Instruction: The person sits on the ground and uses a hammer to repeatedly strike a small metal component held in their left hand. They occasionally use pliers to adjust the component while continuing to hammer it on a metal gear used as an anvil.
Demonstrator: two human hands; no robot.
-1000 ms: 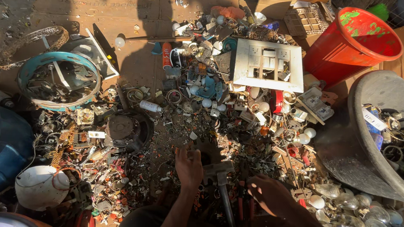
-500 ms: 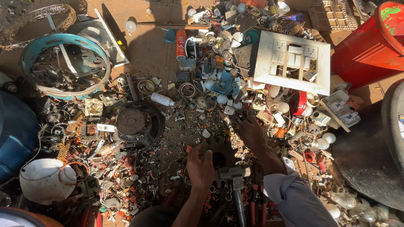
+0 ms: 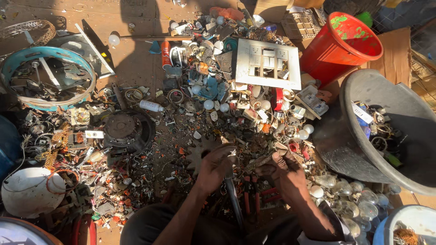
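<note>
The left hand [image 3: 217, 167] clenches a dark tool handle [image 3: 232, 195] over the scrap-strewn ground, beside the gear wheel [image 3: 200, 152]. The right hand [image 3: 284, 172] pinches what looks like a small metal scrap [image 3: 258, 162], near the grey basin [image 3: 349, 149].

Two bare hands and arms came up from the bottom edge.

The left hand [image 3: 213, 165] was bare, with no glove, ring or watch to be seen. Its arm was bare too, all the way down to the edge. The right hand [image 3: 287, 174] was also bare, with no glove. Its forearm was bare, and near the elbow a rolled-up sleeve [image 3: 334, 224] showed, pale grey with a lighter edge. Dark trousers [image 3: 150, 224] covered the knees at the bottom. Half the body was in shadow, so small marks could not be made out.
</note>
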